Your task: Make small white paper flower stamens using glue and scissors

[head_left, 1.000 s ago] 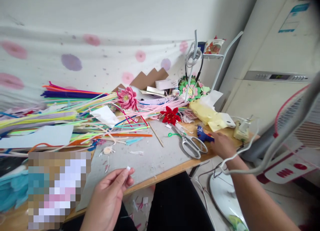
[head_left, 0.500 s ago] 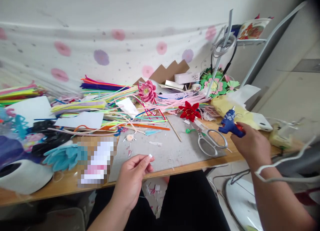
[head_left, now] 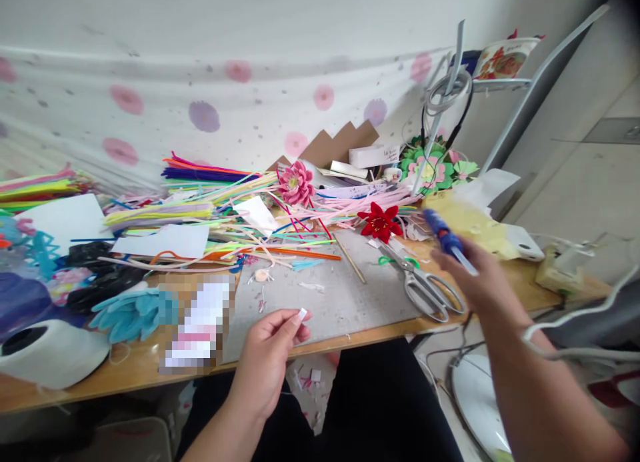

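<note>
My left hand (head_left: 267,352) is raised at the near table edge, thumb and forefinger pinched on a tiny white piece (head_left: 302,313). My right hand (head_left: 477,282) is lifted above the right part of the table and grips a blue glue gun (head_left: 444,237), its nozzle pointing up and to the left; a white cord trails from it to the right. Just left of that hand lie metal scissors (head_left: 425,290) on the grey cutting mat (head_left: 325,302). Behind the scissors sits a red paper flower (head_left: 379,223).
A big heap of coloured pipe cleaners (head_left: 200,212) covers the back of the wooden table (head_left: 120,372). A pink flower (head_left: 296,183), yellow paper (head_left: 475,225), a white roll (head_left: 45,352), blue petals (head_left: 130,312) and a white lamp stand (head_left: 445,95) surround the mat.
My right hand picked the glue gun up from the table and has now swung it up and leftward over the scissors. The left hand kept its pinch and hardly moved.
</note>
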A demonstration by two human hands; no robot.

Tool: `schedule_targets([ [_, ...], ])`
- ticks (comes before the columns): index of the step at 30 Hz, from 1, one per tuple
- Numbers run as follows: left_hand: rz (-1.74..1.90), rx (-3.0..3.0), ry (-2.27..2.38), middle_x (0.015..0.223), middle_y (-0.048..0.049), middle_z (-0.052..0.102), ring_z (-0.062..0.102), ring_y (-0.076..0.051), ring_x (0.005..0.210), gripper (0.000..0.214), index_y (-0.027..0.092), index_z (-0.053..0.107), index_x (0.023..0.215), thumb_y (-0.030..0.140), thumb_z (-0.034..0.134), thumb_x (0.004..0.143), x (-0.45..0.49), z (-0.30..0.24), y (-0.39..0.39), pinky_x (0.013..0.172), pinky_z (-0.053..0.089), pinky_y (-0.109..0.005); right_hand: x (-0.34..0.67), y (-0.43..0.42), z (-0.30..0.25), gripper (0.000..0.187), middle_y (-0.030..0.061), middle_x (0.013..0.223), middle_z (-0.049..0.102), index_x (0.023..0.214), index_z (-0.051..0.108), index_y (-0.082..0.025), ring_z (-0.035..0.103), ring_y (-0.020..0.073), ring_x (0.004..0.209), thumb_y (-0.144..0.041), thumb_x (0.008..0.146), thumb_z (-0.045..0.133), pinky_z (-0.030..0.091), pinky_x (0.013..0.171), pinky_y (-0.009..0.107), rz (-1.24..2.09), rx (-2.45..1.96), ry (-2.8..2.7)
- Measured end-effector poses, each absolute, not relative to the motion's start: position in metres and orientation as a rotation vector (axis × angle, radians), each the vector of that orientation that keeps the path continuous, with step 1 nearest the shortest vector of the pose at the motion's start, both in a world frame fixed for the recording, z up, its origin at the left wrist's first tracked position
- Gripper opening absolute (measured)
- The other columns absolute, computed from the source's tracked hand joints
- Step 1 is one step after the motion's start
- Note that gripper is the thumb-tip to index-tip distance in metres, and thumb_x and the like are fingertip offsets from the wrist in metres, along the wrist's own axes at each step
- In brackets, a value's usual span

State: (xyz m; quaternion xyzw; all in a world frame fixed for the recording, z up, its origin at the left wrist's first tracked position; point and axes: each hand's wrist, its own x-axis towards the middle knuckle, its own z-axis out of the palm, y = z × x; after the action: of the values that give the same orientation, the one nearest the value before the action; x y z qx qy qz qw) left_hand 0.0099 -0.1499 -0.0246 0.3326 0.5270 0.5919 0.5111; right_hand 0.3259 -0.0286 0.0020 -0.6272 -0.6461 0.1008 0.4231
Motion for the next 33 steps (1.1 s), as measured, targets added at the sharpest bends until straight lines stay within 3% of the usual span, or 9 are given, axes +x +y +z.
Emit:
schedule_targets([
  [1, 1.406, 0.848, 1.294, 0.076, -0.0052, 0.069, 0.059, -0.016, 0.071, 0.026, 0.015, 0.073, 0.081, 0.039, 0.073, 0.072, 0.010, -0.025, -0.151, 0.072, 0.046, -0.031, 0.307, -0.037, -0.004, 0.046, 0.0092, 0.077, 0.069, 0.108, 0.065, -0.014, 0.061, 0.0222, 0.065, -0.048, 0.078, 0.057, 0.046, 0.058, 0.034, 0.382, -1.526, -1.621],
  [4, 1.334, 1.026, 1.392, 0.071, -0.0045, 0.068, 0.059, -0.017, 0.071, 0.026, 0.016, 0.074, 0.082, 0.041, 0.069, 0.076, 0.012, -0.025, -0.153, 0.070, 0.044, -0.029, 0.242, -0.069, -0.015, 0.042, 0.0058, 0.081, 0.069, 0.101, 0.068, -0.018, 0.057, 0.0161, 0.060, -0.041, 0.066, 0.075, 0.046, 0.058, 0.031, 1.215, -1.199, -1.350],
  [7, 1.288, 1.154, 1.463, 0.070, -0.0032, 0.069, 0.060, -0.017, 0.071, 0.023, 0.018, 0.073, 0.081, 0.039, 0.067, 0.078, 0.013, -0.022, -0.153, 0.069, 0.045, -0.028, 0.189, -0.097, -0.015, 0.034, 0.0022, 0.080, 0.068, 0.097, 0.069, -0.021, 0.058, 0.0156, 0.067, -0.032, 0.066, 0.077, 0.046, 0.064, 0.030, 1.458, -0.925, -1.205],
  [10, 1.263, 1.244, 1.466, 0.072, -0.0032, 0.070, 0.062, -0.018, 0.072, 0.021, 0.018, 0.072, 0.080, 0.037, 0.064, 0.080, 0.012, -0.021, -0.152, 0.069, 0.046, -0.028, 0.160, -0.107, -0.012, 0.021, 0.0006, 0.076, 0.067, 0.085, 0.071, -0.021, 0.059, 0.0164, 0.072, -0.023, 0.065, 0.076, 0.046, 0.071, 0.031, 1.471, -0.882, -1.217],
  [15, 1.245, 1.341, 1.437, 0.081, -0.0056, 0.071, 0.062, -0.020, 0.077, 0.021, 0.018, 0.070, 0.081, 0.035, 0.059, 0.083, 0.010, -0.022, -0.154, 0.072, 0.047, -0.030, 0.151, -0.104, -0.014, 0.020, -0.0019, 0.066, 0.062, 0.082, 0.071, -0.022, 0.054, 0.0148, 0.059, -0.019, 0.063, 0.074, 0.043, 0.061, 0.030, 1.473, -0.975, -1.278],
  [18, 1.203, 1.371, 1.444, 0.076, -0.0052, 0.068, 0.060, -0.020, 0.074, 0.023, 0.017, 0.067, 0.076, 0.037, 0.059, 0.083, 0.010, -0.021, -0.157, 0.069, 0.045, -0.030, 0.151, -0.106, -0.016, 0.018, -0.0021, 0.064, 0.061, 0.081, 0.071, -0.023, 0.053, 0.0149, 0.059, -0.018, 0.065, 0.073, 0.042, 0.060, 0.030, 1.441, -0.987, -1.286],
  [25, 1.329, 1.374, 1.513, 0.072, -0.0013, 0.064, 0.058, -0.017, 0.072, 0.025, 0.019, 0.063, 0.073, 0.039, 0.057, 0.085, -0.008, -0.015, -0.158, 0.067, 0.043, -0.028, 0.165, -0.121, -0.023, 0.027, 0.0036, 0.090, 0.070, 0.092, 0.072, -0.026, 0.058, 0.0173, 0.071, -0.035, 0.067, 0.077, 0.045, 0.066, 0.031, 1.566, -0.909, -1.205],
  [29, 1.450, 1.392, 1.571, 0.076, -0.0012, 0.065, 0.059, -0.017, 0.075, 0.021, 0.019, 0.064, 0.075, 0.036, 0.058, 0.086, -0.021, -0.009, -0.157, 0.067, 0.043, -0.027, 0.179, -0.131, -0.025, 0.023, 0.0055, 0.088, 0.066, 0.088, 0.069, -0.024, 0.056, 0.0171, 0.068, -0.041, 0.073, 0.072, 0.043, 0.058, 0.029, 1.529, -0.925, -1.435],
  [33, 1.484, 1.511, 1.598, 0.077, -0.0019, 0.065, 0.060, -0.017, 0.080, 0.018, 0.018, 0.063, 0.075, 0.030, 0.056, 0.087, -0.021, 0.000, -0.159, 0.067, 0.043, -0.026, 0.185, -0.136, -0.020, 0.018, 0.0038, 0.084, 0.056, 0.082, 0.062, -0.021, 0.055, 0.0184, 0.075, -0.039, 0.080, 0.064, 0.044, 0.063, 0.030, 1.276, -0.859, -1.757],
])
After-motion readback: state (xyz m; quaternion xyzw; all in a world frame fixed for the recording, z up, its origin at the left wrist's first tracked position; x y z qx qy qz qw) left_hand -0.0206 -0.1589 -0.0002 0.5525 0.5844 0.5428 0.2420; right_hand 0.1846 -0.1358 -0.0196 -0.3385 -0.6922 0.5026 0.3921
